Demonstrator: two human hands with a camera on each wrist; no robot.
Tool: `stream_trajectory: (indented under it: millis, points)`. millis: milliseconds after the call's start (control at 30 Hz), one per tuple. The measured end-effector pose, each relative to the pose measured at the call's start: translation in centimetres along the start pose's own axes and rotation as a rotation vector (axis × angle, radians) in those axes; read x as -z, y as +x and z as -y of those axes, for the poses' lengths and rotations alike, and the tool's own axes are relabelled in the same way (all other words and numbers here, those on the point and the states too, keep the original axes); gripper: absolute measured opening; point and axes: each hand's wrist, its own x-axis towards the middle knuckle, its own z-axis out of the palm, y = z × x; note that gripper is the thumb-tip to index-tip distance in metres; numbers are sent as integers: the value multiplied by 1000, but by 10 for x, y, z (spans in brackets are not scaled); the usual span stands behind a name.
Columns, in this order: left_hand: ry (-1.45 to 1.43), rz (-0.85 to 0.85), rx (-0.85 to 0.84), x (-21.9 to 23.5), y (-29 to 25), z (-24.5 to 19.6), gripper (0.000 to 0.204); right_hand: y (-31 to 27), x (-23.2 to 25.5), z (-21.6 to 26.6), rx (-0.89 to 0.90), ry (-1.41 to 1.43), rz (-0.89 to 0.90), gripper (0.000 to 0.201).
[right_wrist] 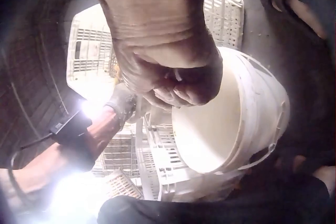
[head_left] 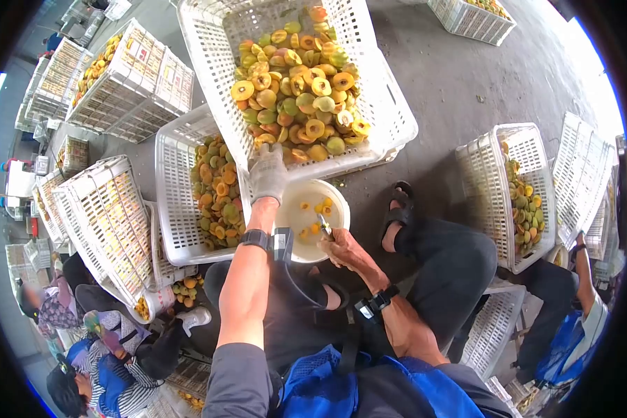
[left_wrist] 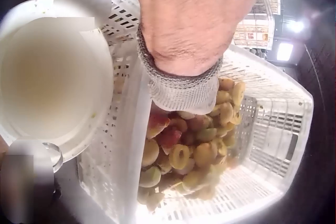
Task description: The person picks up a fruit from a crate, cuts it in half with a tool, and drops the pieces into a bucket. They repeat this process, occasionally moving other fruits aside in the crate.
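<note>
My gloved left hand [head_left: 268, 173] reaches over the near rim of a white plastic crate [head_left: 390, 118], its fingers at the halved peaches [head_left: 299, 90] inside. In the left wrist view the glove [left_wrist: 184, 91] is above the fruit and its fingertips are hidden. My bare right hand [head_left: 347, 249] grips a short tool [head_left: 324, 224] with a metal end, over a white bucket [head_left: 340, 205]. Several yellow pieces [head_left: 318, 208] lie in the bucket. In the right wrist view the curled fingers [right_wrist: 176, 97] are beside the bucket's rim, and the tool is hidden.
Another crate of fruit [head_left: 216, 188] stands to the left, partly under the front crate. More crates [head_left: 118, 223] are stacked farther left, and one with fruit [head_left: 515, 188] stands right. A sandaled foot [head_left: 397, 209] is right of the bucket. Other people [head_left: 111, 362] sit at both sides.
</note>
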Motion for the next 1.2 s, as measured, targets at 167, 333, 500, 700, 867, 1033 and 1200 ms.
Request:
stream_trajectory:
  millis: [167, 333, 500, 700, 867, 1033, 1200]
  points:
    - [-706, -235, 147, -23, -9, 21, 37, 10, 1, -3, 3, 34, -145, 27]
    - [-881, -132, 181, 11, -27, 3, 34, 17, 2, 29, 55, 12, -136, 25]
    - [-403, -92, 146, -4, -12, 6, 33, 11, 2, 44, 80, 18, -139, 22]
    - [-1195, -10, 191, 11, -38, 15, 32, 14, 10, 31, 31, 236, -196, 27]
    - [-1178, 171, 104, 25, -92, -6, 40, 24, 9, 38, 39, 366, -110, 30]
    - [-1072, 231, 3, 49, -129, -30, 44, 7, -6, 54, 60, 475, -98, 30]
    - [-1352, 265, 152, 40, -150, -13, 44, 7, -8, 36, 54, 591, 9, 30]
